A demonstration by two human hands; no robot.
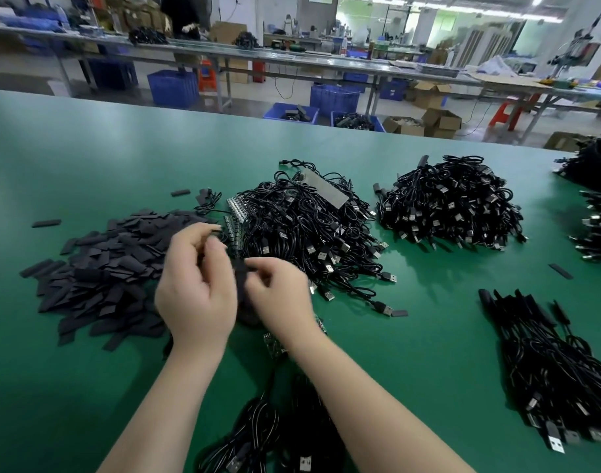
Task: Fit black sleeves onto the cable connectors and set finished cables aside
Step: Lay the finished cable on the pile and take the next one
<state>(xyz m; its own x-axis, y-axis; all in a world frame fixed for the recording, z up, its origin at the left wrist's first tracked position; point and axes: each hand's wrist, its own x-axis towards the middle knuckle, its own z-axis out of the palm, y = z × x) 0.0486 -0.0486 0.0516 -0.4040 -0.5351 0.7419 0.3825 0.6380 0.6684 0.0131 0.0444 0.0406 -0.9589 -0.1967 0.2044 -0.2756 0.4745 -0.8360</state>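
Right now your left hand (196, 288) and right hand (278, 291) meet over the green table (87, 138), both with fingers curled, pinching one flat, matte black sleeve (239, 268) between them. Left of your hands lies a loose heap of the same flat sleeves (101, 268). Just beyond your fingers sits a glossy, tangled pile of cables (309, 227) with metal plugs. Near right lies a straighter bundle of cables (548, 363).

Single head view, worn on you, facing forward and down, close over your two hands, wide green matte work table (87, 148) ahead, blurred workshop beyond
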